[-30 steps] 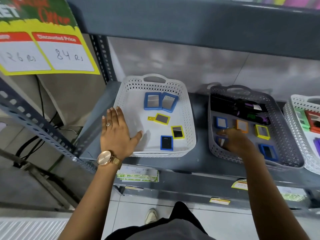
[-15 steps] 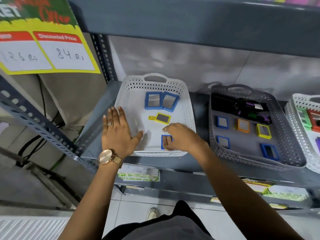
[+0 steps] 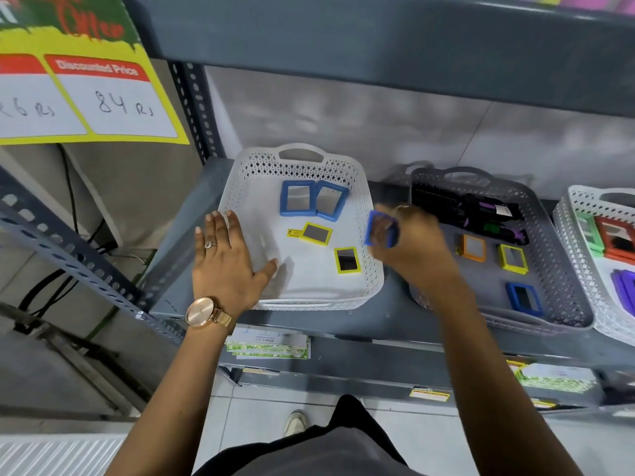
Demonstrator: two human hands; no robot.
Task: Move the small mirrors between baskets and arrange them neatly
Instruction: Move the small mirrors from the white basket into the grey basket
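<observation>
A white basket [image 3: 372, 269] on the grey shelf holds two light-blue framed mirrors [image 3: 298, 202] side by side at the back and two yellow framed mirrors [image 3: 316, 233] nearer the front. My right hand [image 3: 412, 245] holds a small dark-blue framed mirror [image 3: 379, 230] in the air between the white basket and the grey basket [image 3: 563, 297]. The grey basket holds an orange mirror [image 3: 474, 248], a yellow mirror [image 3: 512, 258] and a dark-blue mirror [image 3: 524, 298]. My left hand [image 3: 226, 266] lies flat with fingers spread on the white basket's left front rim.
Black and purple hairbrushes [image 3: 481, 211] lie at the back of the grey basket. Another white basket [image 3: 580, 255] at the far right holds green, red and purple framed items. A yellow price sign [image 3: 86, 97] hangs at upper left. An upper shelf [image 3: 378, 36] overhangs.
My right hand went from the grey basket to the white basket, took the dark-blue mirror from its front, and now carries it rightward. My left hand stayed in place.
</observation>
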